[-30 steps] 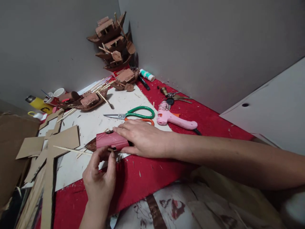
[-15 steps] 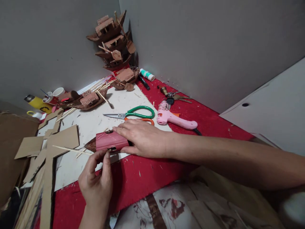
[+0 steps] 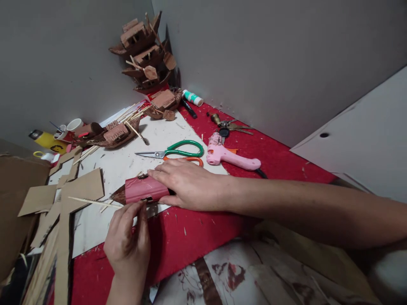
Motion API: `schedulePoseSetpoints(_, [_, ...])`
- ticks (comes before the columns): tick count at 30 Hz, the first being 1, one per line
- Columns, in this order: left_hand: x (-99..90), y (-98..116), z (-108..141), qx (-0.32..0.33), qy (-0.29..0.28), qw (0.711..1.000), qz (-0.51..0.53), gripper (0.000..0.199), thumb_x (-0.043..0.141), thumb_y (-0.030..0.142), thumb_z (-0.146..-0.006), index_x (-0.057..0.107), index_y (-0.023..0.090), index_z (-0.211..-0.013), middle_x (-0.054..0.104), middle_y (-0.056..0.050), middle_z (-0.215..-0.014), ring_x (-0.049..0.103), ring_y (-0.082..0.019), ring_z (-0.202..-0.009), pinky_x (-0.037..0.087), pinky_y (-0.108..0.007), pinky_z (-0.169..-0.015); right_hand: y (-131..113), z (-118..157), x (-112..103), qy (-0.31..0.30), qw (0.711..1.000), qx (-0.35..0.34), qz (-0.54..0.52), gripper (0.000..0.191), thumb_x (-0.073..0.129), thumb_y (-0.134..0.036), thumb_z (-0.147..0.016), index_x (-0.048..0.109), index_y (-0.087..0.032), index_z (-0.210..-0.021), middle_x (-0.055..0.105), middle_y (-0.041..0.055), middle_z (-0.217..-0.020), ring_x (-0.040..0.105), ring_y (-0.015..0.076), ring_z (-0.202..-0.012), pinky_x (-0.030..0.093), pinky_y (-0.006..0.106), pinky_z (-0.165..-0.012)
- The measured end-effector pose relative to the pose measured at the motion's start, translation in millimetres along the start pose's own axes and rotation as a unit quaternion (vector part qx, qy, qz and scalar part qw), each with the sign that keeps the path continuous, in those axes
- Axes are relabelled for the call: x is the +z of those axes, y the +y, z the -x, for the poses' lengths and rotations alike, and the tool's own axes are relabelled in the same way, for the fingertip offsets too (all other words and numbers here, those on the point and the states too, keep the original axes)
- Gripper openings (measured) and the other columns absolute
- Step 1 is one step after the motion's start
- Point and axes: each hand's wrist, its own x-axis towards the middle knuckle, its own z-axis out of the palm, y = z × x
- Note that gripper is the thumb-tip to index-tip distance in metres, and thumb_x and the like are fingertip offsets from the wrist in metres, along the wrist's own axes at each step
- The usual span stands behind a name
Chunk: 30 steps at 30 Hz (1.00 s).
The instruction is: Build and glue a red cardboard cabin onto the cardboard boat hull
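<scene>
A small model boat (image 3: 146,189) with a pinkish-red curved roof and a brown pointed bow lies on the white sheet, bow to the left. My right hand (image 3: 193,186) grips its right end, fingers over the far side and thumb along the near side. My left hand (image 3: 129,243) is at the boat's near side, thumb and fingers pinched beside a dark opening under the roof. A thin wooden stick (image 3: 92,202) runs leftward from behind these fingers, seemingly in the pinch; its inner end is hidden. Scissors (image 3: 184,149) with green and orange handles lie just beyond my right hand.
A pink glue gun (image 3: 233,157) rests on the red cloth (image 3: 190,237). Finished model boats (image 3: 119,133) and a stack of boats (image 3: 146,55) stand at the back near the walls. Cut cardboard (image 3: 65,237) lies left, with a yellow bottle (image 3: 47,140) behind.
My left fingers have curled in closer, with the thumb tip now tucked lower beside the boat. My right hand keeps its hold. The whole view has shifted slightly.
</scene>
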Motion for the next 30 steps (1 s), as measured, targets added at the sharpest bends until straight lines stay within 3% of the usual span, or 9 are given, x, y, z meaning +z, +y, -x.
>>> schedulePoseSetpoints(6, [0.9, -1.5, -0.9, 0.043, -0.02, 0.997, -0.055, 0.024, 0.064, 0.009, -0.083, 0.062, 0.02, -0.104, 0.072, -0.006, -0.088, 0.067, -0.018, -0.08, 0.051, -0.03, -0.075, 0.8, 0.2, 0.7, 0.001, 1.0, -0.002, -0.001, 0.057, 0.067, -0.034, -0.086, 0.051, -0.007, -0.134, 0.063, 0.0181, -0.117, 0.053, 0.03, -0.113, 0.043, 0.043, -0.096])
schedulePoseSetpoints(13, [0.7, -2.6, -6.2, 0.099, -0.027, 0.994, -0.047, 0.029, 0.065, 0.005, -0.08, 0.058, 0.017, -0.105, 0.071, -0.008, -0.086, 0.065, -0.018, -0.077, 0.051, -0.03, -0.074, -1.6, 0.3, -2.5, -0.014, 1.0, 0.006, -0.002, 0.058, 0.067, -0.034, -0.086, 0.051, -0.006, -0.134, 0.062, 0.0186, -0.119, 0.052, 0.0308, -0.115, 0.042, 0.042, -0.097])
schedulePoseSetpoints(21, [-1.1, -4.2, -5.8, 0.016, -0.027, 0.999, 0.013, 0.022, 0.063, 0.009, -0.084, 0.059, 0.022, -0.1, 0.072, -0.003, -0.088, 0.067, -0.016, -0.081, 0.05, -0.028, -0.073, -0.5, 0.3, -1.0, -0.008, 1.0, 0.002, -0.006, 0.058, 0.066, -0.033, -0.087, 0.05, -0.006, -0.135, 0.062, 0.0196, -0.118, 0.052, 0.0305, -0.113, 0.041, 0.042, -0.096])
schedulePoseSetpoints(30, [3.3, -3.1, -7.5, 0.036, -0.056, 0.998, 0.005, 0.019, 0.06, 0.008, -0.085, 0.059, 0.019, -0.101, 0.071, -0.005, -0.088, 0.067, -0.017, -0.082, 0.05, -0.03, -0.075, -3.2, 1.7, -2.5, -0.013, 1.0, 0.008, 0.003, 0.06, 0.067, -0.032, -0.086, 0.049, -0.006, -0.136, 0.061, 0.0195, -0.121, 0.051, 0.0323, -0.116, 0.041, 0.043, -0.098])
